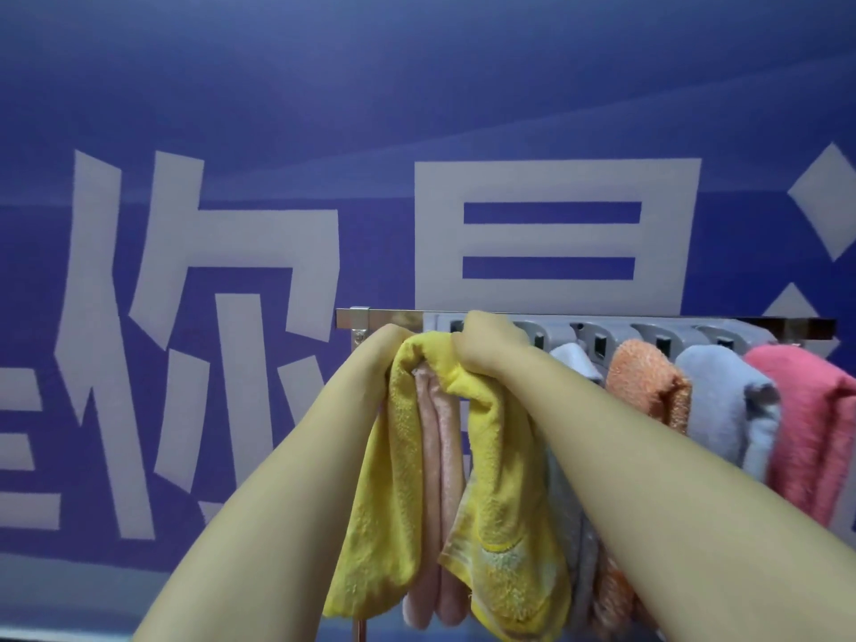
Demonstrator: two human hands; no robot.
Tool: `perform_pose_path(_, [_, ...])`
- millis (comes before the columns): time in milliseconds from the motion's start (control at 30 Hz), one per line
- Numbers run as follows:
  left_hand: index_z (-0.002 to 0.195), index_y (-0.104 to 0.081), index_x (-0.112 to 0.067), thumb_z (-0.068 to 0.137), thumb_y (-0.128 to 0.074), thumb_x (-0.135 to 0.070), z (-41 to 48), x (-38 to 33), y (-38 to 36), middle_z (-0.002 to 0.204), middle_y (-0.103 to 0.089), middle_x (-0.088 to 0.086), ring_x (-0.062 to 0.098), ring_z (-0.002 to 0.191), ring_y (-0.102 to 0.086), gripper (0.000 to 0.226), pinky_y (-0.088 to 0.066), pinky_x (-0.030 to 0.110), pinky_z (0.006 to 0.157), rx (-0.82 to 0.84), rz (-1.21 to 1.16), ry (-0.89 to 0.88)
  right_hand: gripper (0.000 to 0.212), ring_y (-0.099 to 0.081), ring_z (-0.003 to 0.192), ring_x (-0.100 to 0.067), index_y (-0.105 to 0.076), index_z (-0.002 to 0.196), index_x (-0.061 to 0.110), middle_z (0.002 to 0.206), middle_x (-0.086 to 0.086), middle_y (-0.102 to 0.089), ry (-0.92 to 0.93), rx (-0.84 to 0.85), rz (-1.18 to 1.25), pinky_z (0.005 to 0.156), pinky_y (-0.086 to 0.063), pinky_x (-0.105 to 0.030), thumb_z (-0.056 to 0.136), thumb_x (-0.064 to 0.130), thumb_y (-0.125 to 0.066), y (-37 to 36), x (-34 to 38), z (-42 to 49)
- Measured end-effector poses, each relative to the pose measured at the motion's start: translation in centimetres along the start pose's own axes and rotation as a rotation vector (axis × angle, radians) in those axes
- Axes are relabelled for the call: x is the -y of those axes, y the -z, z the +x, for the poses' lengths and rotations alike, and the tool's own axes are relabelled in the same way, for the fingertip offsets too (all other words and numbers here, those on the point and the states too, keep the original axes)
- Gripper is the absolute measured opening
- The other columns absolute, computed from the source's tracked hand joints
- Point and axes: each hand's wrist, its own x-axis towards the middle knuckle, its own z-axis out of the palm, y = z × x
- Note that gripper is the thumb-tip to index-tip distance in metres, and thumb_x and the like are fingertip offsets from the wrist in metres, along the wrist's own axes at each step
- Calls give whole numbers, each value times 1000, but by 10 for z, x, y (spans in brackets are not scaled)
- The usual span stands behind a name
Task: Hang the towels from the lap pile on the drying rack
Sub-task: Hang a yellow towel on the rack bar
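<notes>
Your left hand and right hand, close together at centre frame, each grip the top of the yellow towel at the drying rack's left end; other towels hang to the right.

The rail of the drying rack is occupied from the yellow towel rightward. A pale towel, an orange towel, a grey towel and a pink towel hang closely side by side beneath the grey clips. The left hand and right hand grip the yellow towel at the rail (blocking that position). A short bare stretch remains at the rail's left end, and beyond it there is open space before the blue wall.
</notes>
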Motion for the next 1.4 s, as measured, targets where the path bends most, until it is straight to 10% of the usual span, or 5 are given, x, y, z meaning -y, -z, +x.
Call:
perform_pose_path(333, [101,-59,-19,93,-58,-36,-23,29,-6,95,-62,1,14,86,-60,19,-52,30,70,-225,-261,-167,10,-58,97,-32,-49,103,14,111,-7,-51,105,-349,-61,69,-35,-35,100,17,-41,-29,-4,-19])
perform_pose_path(467, [94,-67,-18,95,-50,-20,-37,52,2,102,-66,-2,14,101,-60,17,-51,33,88,-291,-355,-433,36,-51,79,-27,-32,63,23,84,-1,-49,20,-324,141,69,-34,-32,98,22,-41,-20,-1,-25])
perform_pose_path(867, [109,-63,-30,89,-57,-13,-73,78,-1,98,-66,-13,2,92,-61,27,-50,16,74,-214,-18,-569,47,-57,85,-31,-58,85,14,91,-6,-56,34,-135,195,69,-50,-36,84,58,-42,-49,0,-88])
perform_pose_path(1133, [104,-56,-30,70,-58,-36,-63,95,-15,83,-64,-6,16,79,-64,35,-58,45,72,-216,244,-426,63,-38,129,-33,-30,136,5,138,-16,-34,-71,-94,8,92,-45,-39,88,30,-62,-83,-9,-97])
perform_pose_path(1400, [93,-52,-19,82,-43,-3,-47,120,-13,80,-58,2,25,76,-59,22,-53,39,67,-452,342,-350,32,-47,119,-34,-42,120,9,133,-9,-42,-148,-244,79,86,-43,-42,90,5,-51,-93,-52,-86])
